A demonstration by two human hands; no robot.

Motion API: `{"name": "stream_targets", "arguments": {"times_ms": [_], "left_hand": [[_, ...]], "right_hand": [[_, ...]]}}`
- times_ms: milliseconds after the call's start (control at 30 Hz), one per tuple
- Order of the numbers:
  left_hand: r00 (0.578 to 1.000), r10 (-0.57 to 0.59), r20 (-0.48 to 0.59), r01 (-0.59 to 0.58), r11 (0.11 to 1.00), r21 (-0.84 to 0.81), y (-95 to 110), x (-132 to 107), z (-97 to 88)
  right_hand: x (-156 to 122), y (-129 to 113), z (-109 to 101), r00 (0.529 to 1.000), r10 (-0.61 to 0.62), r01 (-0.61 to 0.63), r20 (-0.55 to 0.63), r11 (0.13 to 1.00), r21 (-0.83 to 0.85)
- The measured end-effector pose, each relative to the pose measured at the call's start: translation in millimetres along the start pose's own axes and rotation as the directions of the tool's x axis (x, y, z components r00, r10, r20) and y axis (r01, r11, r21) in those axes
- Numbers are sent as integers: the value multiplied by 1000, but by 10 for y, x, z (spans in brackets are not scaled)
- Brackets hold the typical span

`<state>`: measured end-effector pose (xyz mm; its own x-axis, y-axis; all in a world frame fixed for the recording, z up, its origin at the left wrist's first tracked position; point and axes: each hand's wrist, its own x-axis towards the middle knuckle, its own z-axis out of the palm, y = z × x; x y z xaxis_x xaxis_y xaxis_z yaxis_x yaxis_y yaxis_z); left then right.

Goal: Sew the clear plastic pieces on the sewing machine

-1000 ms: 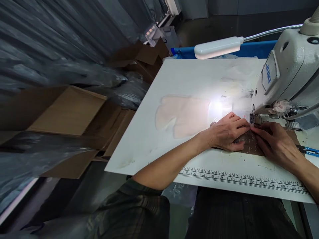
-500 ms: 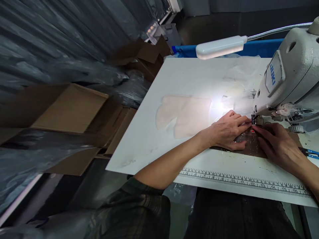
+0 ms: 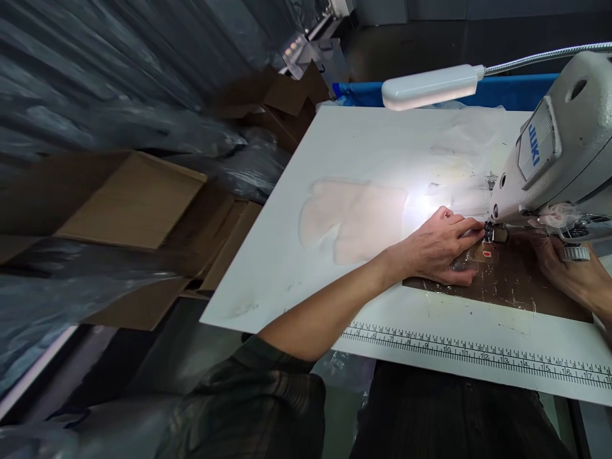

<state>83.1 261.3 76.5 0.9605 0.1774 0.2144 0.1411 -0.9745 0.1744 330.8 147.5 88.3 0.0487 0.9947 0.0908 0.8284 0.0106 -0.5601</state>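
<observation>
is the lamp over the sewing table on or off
On: the lamp throws a bright glare onto the white table beside the left hand.

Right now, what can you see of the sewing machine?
The sewing machine is an off-white, painted-metal head at the right edge of the white table, cropped by the frame. Its end face carries a grey plate with blue JUKI lettering, a round hole above. The presser foot sits over a brown panel. Fingertips of the left hand reach the foot; the right hand lies under the arm, partly hidden. Fluff clings beneath.
</observation>
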Motion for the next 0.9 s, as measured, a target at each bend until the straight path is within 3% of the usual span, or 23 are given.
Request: {"name": "stream_targets", "arguments": {"times_ms": [167,333,467,600,733,900], "left_hand": [[999,-33,21,33,999,-1,7,7,1],[998,-65,8,65,998,-11,-4,11,42],[985,-101,-140,99,995,-23,5,-10,126],[933,-237,-271,233,971,-46,16,-5,157],[942,-301,-146,295,953,-62,-145,198,-9],[929,-366,52,369,925,-87,-612,689,-275]], "right_hand": [[-160,-59,87,999,33,-33,5,999,9],[-399,-33,302,976,-162,142,-147,980,-136],[-374,-9,431,947,-238,188,-216,955,-229],[-308,-30,450,916,-329,250,-232,916,-313],[-308,-22,474,888,-383,275,-255,885,-375],[-306,51,537,868,-405,275,-287,874,-401]]}}
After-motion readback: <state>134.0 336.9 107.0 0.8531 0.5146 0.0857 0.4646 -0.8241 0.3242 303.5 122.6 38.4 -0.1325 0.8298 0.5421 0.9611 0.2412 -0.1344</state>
